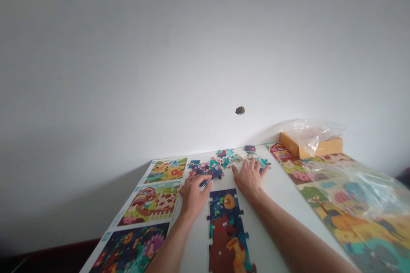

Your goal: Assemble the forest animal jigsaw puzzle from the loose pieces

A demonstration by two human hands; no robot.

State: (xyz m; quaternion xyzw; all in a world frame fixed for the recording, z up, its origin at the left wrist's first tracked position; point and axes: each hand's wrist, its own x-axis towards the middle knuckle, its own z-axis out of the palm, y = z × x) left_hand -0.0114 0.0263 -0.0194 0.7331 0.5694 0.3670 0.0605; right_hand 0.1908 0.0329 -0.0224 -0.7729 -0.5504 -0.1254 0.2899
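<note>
My left hand [194, 195] pinches a dark blue jigsaw piece [206, 181] between thumb and fingers, at the near edge of a heap of loose jigsaw pieces [214, 165]. My right hand [250, 178] lies flat with fingers spread on the white table [270, 209], its fingertips touching or almost touching several teal pieces [263, 163]. Between my forearms lies a joined strip of puzzle showing a brown bear holding a jar [225, 236]. Its lower end runs out of view.
Picture sheets [149, 202] of farm scenes line the table's left edge. To the right lie printed puzzle sheets [323, 168], partly under clear plastic [358, 190]. An orange box [310, 147] with a plastic bag on it stands against the white wall.
</note>
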